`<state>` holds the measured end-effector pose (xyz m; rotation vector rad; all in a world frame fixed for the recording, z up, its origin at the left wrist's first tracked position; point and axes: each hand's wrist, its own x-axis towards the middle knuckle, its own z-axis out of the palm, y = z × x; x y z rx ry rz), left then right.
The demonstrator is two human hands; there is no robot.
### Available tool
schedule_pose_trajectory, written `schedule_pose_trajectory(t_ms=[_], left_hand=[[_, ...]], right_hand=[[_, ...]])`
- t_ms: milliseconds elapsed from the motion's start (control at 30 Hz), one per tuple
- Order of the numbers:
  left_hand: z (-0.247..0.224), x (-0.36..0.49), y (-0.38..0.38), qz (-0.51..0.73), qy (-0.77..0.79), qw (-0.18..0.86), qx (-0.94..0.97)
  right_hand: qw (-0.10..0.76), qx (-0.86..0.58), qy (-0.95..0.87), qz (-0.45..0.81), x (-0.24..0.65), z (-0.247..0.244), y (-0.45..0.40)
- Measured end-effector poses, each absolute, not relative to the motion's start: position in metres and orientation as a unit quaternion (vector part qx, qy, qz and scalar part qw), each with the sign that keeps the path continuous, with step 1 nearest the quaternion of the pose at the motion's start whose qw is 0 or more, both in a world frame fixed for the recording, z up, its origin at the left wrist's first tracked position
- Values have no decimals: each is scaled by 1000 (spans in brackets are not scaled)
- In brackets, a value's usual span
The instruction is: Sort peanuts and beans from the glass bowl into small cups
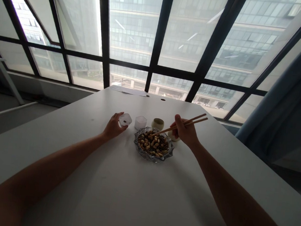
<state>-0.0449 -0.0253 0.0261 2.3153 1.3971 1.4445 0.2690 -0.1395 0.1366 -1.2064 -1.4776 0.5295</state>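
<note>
My left hand (113,126) is closed around a small frosted cup (125,119), tipped so that its mouth faces me; a small dark piece shows inside it. In my right hand (187,131) is a pair of wooden chopsticks (194,120), slanting down to the left. Their tips reach into the nuts in a clear glass bowl (146,156) with a jagged rim. Peanuts (153,141) lie there among darker seeds. Whether the tips pinch a nut is too small to tell.
Behind the bowl stand another frosted cup (140,123) and a beige cup (157,123). A second pale cup (174,137) is partly hidden by my right hand. Papers (131,91) lie at the far end of the white table (101,193), before tall windows. A blue curtain (280,103) hangs right.
</note>
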Motion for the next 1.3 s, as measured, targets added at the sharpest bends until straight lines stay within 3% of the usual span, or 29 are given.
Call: schedule_pose_trajectory(t_ms=[167,467,567,733,933,1300], left_hand=[[30,-44,-32,464,437,5,771],[32,-50,-24,402,526,64,747],[47,-47,-25,377,538,9,754],[77,-7,-25,307,476,-79,820],[84,39,-9,187,519,-3,834],[87,31,-8,272,413,-70,866]], right_hand=[[571,-519,-597,222,272,135,-136],[648,-510,-510,245,288,136,-120],[661,-510,-483,262,295,139,-117],[631,-502,-549,221,301,144,-128],[594,-483,-602,228,298,151,-139],[637,-488,-552,226,303,154,-133]])
